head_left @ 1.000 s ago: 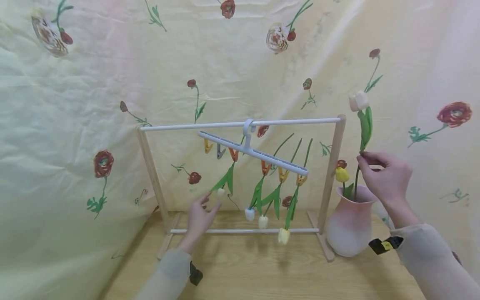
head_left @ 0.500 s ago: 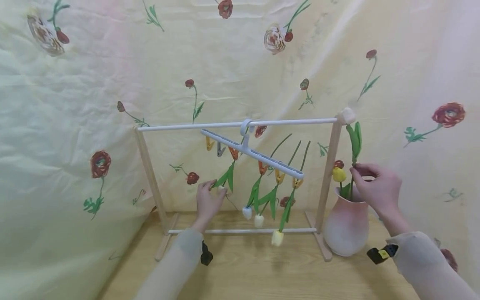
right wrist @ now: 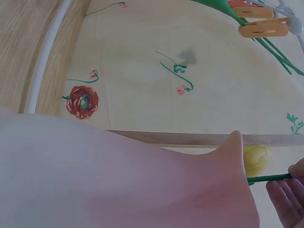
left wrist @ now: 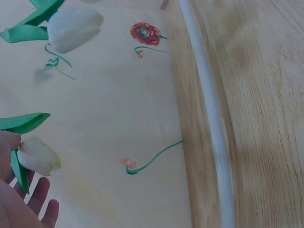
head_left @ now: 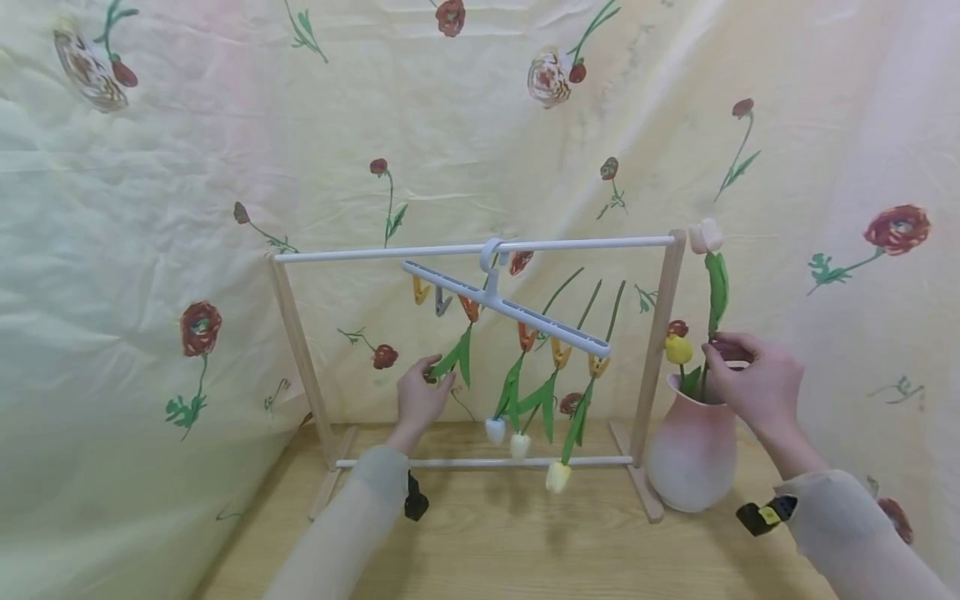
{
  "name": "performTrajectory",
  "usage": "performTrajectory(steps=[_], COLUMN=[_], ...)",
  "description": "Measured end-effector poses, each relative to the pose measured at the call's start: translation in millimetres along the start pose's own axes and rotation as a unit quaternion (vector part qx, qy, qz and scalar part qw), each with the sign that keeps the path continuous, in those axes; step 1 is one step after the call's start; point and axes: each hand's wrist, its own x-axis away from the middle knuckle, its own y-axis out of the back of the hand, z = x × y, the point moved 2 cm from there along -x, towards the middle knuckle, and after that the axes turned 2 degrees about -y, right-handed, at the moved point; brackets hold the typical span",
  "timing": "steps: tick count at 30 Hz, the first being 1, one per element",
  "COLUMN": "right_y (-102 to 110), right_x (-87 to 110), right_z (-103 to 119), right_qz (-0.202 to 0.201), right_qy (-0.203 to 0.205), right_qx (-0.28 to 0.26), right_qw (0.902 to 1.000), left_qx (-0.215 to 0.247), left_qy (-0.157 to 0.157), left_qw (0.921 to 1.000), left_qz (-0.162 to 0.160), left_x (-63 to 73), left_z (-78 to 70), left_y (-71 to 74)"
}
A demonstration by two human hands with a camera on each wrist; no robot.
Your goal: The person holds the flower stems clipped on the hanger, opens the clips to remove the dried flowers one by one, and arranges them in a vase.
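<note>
My left hand (head_left: 422, 398) is at the lower end of a white tulip (left wrist: 40, 156) that hangs upside down from an orange clip (head_left: 469, 307). In the left wrist view its thumb and fingers pinch the flower at the stem and leaf beside the bloom. My right hand (head_left: 759, 379) pinches the green stem (right wrist: 270, 178) of an upright pale pink tulip (head_left: 706, 237). That stem runs down into a pink and white vase (head_left: 692, 462), where its end is hidden. A yellow tulip (head_left: 678, 349) stands in the same vase.
A white hanger (head_left: 551, 322) tilts down to the right on the rack's top bar (head_left: 592, 245). Several tulips, one of them pale yellow (head_left: 558, 477), hang from its right half. A yellow clip (head_left: 420, 289) and a grey clip (head_left: 442, 305) hold nothing at its left end.
My right hand has come down and slightly left, and the pale pink tulip has sunk lower into the vase. My left hand has moved up and right and taken hold of the hanging white tulip.
</note>
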Motion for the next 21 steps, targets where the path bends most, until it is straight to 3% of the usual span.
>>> performTrajectory(steps=[11, 21], right_y=[0.1, -0.4], right_x=[7.5, 12.4], right_z=[-2.6, -3.5], right_qz=[0.018, 0.025], right_qy=[0.004, 0.015], right_qx=[0.033, 0.029], right_qw=[0.9993, 0.9991], left_qx=[0.031, 0.064], left_qy=[0.003, 0.011], left_qw=[0.9994, 0.9976], left_qz=[0.013, 0.022], left_x=[2.2, 4.9], left_z=[-5.3, -13.7], left_y=[-2.2, -0.3])
